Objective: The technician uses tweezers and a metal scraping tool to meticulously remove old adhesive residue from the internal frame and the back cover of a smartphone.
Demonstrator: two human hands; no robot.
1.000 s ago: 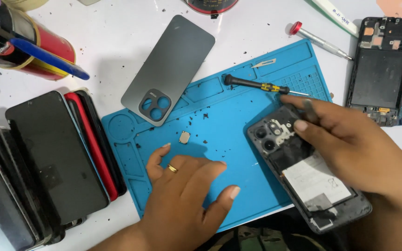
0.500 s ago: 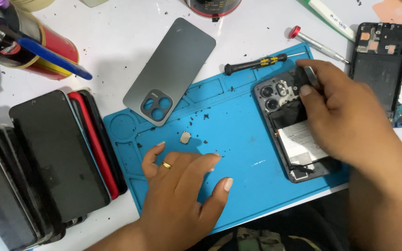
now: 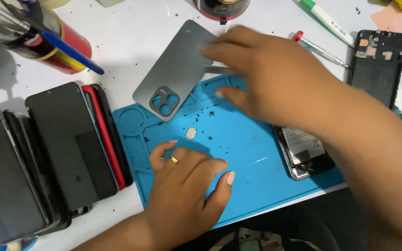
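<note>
I saw a white label (image 3: 303, 142) on the opened phone's (image 3: 305, 155) battery, dark phone screens (image 3: 70, 139) stacked at my left, and a red-and-yellow labelled can (image 3: 66, 53) top left.

grey back cover (image 3: 180, 65) lies flat, camera cutout nearest, half on the blue mat (image 3: 238, 153); opened phone (image 3: 303, 153) lies face-down on the mat's right side.

This is a phone repair workbench in a small workshop. A blue silicone repair mat (image 3: 257, 153), flecked with dark debris, lies on a white table (image 3: 117, 51). Around it sit a detached grey back cover (image 3: 177, 69), an opened phone (image 3: 303, 153), a stripped phone frame (image 3: 378, 69), a row of stacked phones (image 3: 56, 153), a precision screwdriver (image 3: 319, 49) and a tool cup (image 3: 47, 39).
</note>
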